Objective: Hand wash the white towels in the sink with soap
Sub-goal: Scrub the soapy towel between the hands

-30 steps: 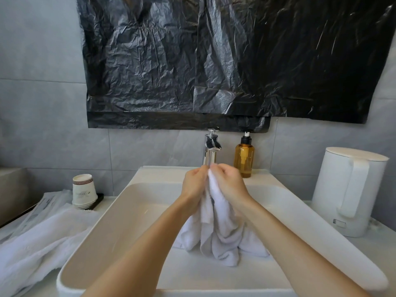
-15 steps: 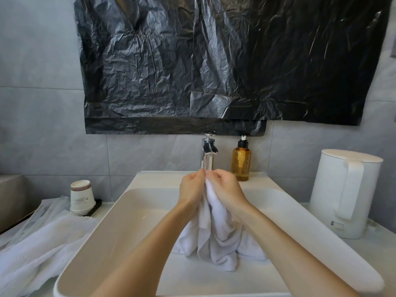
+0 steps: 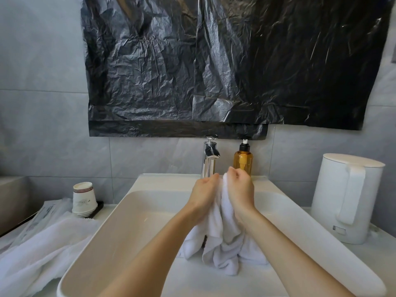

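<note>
Head view. White towel [image 3: 222, 239], centre of frame: bunched and upright inside the sink [image 3: 128, 221], lower folds heaped on the basin floor, top gathered between both hands. Left hand [image 3: 204, 197]: fingers curled round the towel's top, held close together, tips hidden behind the cloth. Right hand [image 3: 240, 189]: knuckles raised, fingers bent in a fist-like grip on the same gathered top, just beside the left hand. Both forearms across the lower frame, covering part of the basin's near rim. Behind the hands, partly blocked by them: chrome faucet [image 3: 210, 157] and amber soap bottle [image 3: 243, 160] with black pump. Right edge: white kettle [image 3: 347, 198] on the counter. Left: stack of paper cups [image 3: 83, 199], second white towel [image 3: 38, 247] spread on the counter, touching the sink's left rim. Upper frame: crinkled black plastic sheet [image 3: 214, 71] on the grey tiled wall.
</note>
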Tool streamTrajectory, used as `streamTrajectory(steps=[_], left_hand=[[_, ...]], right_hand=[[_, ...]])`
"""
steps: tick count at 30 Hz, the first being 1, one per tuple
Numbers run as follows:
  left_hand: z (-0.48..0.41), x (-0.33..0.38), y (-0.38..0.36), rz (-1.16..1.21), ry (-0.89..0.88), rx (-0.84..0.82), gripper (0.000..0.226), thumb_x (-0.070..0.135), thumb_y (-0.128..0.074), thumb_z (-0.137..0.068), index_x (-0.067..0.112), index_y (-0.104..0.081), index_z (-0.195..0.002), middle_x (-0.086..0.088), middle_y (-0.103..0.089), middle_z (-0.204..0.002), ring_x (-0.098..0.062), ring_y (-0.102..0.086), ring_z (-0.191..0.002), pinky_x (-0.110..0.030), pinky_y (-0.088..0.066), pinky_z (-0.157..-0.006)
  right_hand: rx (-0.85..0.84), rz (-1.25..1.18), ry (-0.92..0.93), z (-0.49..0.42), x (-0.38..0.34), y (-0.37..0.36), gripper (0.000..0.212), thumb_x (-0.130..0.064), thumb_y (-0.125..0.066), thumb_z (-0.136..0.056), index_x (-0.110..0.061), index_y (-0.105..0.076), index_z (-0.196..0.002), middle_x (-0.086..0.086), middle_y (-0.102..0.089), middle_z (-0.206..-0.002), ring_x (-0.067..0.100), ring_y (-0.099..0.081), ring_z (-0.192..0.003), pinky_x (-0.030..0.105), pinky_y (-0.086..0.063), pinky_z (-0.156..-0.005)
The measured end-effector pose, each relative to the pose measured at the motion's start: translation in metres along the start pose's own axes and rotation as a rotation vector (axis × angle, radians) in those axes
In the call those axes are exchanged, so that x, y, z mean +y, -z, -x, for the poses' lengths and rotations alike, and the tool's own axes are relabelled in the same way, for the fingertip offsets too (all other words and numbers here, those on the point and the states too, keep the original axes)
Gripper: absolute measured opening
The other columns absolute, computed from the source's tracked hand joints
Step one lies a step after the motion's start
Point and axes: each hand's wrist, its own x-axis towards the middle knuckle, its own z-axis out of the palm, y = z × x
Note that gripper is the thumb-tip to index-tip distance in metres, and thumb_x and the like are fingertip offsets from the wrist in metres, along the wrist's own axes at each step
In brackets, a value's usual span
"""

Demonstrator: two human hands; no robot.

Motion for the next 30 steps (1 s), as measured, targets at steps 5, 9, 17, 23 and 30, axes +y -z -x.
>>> streamTrajectory(steps=[5, 9, 17, 23, 30], left_hand=[[-0.008, -0.002, 0.01, 0.046, -0.018, 0.197, 0.03, 0.031, -0.044, -0.094, 0.009, -0.061, -0.082, -0.013, -0.059, -0.074, -0.024, -0.057, -0.072, -0.032, -0.045, -0.064], [-0.004, -0.002, 0.001, -0.038, 0.017, 0.037, 0.035, 0.035, -0.04, -0.101, 0.009, -0.06, -0.088, -0.013, -0.058, -0.079, -0.023, -0.057, -0.074, -0.033, -0.044, -0.068], [-0.001, 0.003, 0.004, 0.028, 0.044, 0.158, 0.035, 0.025, -0.041, -0.1, 0.011, -0.057, -0.072, -0.004, -0.058, -0.066, -0.019, -0.055, -0.063, -0.026, -0.042, -0.058], [-0.006, -0.001, 0.019, 0.037, -0.004, 0.121, 0.036, 0.031, -0.047, -0.101, 0.006, -0.06, -0.079, -0.013, -0.061, -0.076, -0.022, -0.056, -0.072, -0.028, -0.044, -0.065], [-0.005, -0.004, 0.027, -0.628, -0.278, 0.31, 0.027, 0.032, -0.037, -0.102, 0.023, -0.061, -0.1, 0.006, -0.061, -0.099, -0.02, -0.058, -0.093, -0.034, -0.044, -0.082]], right_hand=[[-0.436, -0.022, 0.0, 0.006, -0.002, -0.003, 0.035, -0.022, -0.048, -0.099, -0.009, -0.052, -0.066, -0.001, -0.044, -0.059, 0.01, -0.04, -0.056, 0.024, -0.031, -0.053], [0.0, 0.066, -0.033, -0.003, 0.002, -0.002, 0.034, -0.022, -0.044, -0.1, -0.012, -0.048, -0.067, 0.0, -0.046, -0.063, 0.014, -0.042, -0.061, 0.03, -0.03, -0.054], [-0.146, 0.081, -0.03, -0.002, -0.003, -0.009, 0.037, -0.02, -0.045, -0.098, -0.008, -0.046, -0.063, 0.007, -0.043, -0.058, 0.019, -0.041, -0.065, 0.03, -0.028, -0.054], [-0.487, 0.02, 0.087, 0.015, 0.003, -0.009, 0.029, -0.022, -0.05, -0.098, 0.0, -0.061, -0.084, 0.004, -0.056, -0.075, 0.012, -0.05, -0.071, 0.022, -0.037, -0.061], [-0.216, -0.126, 0.032, -0.005, -0.005, 0.013, 0.046, -0.029, -0.054, -0.097, -0.015, -0.034, -0.059, -0.007, -0.031, -0.05, 0.004, -0.031, -0.047, 0.016, -0.025, -0.043]])
